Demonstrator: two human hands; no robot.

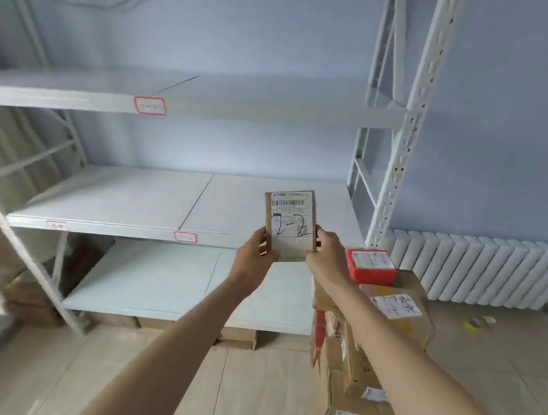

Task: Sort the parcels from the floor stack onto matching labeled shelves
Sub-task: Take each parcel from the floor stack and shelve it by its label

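A small brown cardboard parcel (289,224) with a white shipping label and black handwritten marks is held upright in front of the middle shelf (111,201). My left hand (256,251) grips its lower left edge and my right hand (327,253) grips its lower right edge. The white metal rack has three shelves, with red-bordered labels on the top shelf (150,105) and the middle shelf's front rail (185,237); their writing is unreadable. To the right on the floor stands the parcel stack (360,366), topped by a red box (370,265).
The rack's right upright (411,120) stands beside a white radiator (485,271) on the blue wall. A tape roll (474,324) lies on the floor at right. The lowest shelf (153,282) rests on wooden blocks. Another rack frame slants at far left.
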